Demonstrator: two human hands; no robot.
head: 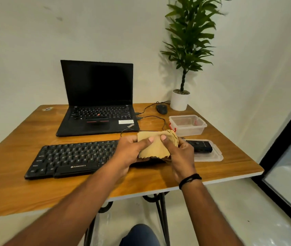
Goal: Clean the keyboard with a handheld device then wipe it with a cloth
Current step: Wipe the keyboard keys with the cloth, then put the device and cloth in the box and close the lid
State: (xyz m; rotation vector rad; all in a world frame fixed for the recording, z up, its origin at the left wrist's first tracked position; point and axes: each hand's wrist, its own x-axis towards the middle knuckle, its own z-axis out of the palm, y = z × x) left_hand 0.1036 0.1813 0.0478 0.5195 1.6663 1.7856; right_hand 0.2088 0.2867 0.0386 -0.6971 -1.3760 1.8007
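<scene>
A black keyboard (pixel 73 158) lies across the wooden table (pixel 35 189) in front of me. Both hands hold a tan cloth (pixel 154 145) just above the keyboard's right end. My left hand (pixel 132 151) grips the cloth's left side with the thumb on top. My right hand (pixel 182 155) pinches the right side, where the cloth is bunched. The hands and cloth hide the keyboard's right end. A black handheld device (pixel 201 146) lies on a clear plastic lid (pixel 210 156) just right of my right hand.
An open black laptop (pixel 98 103) stands behind the keyboard. A clear plastic box (pixel 187 125), a black mouse (pixel 161 109) with cables and a potted plant (pixel 180 99) sit at the back right. The table's front edge is near my forearms.
</scene>
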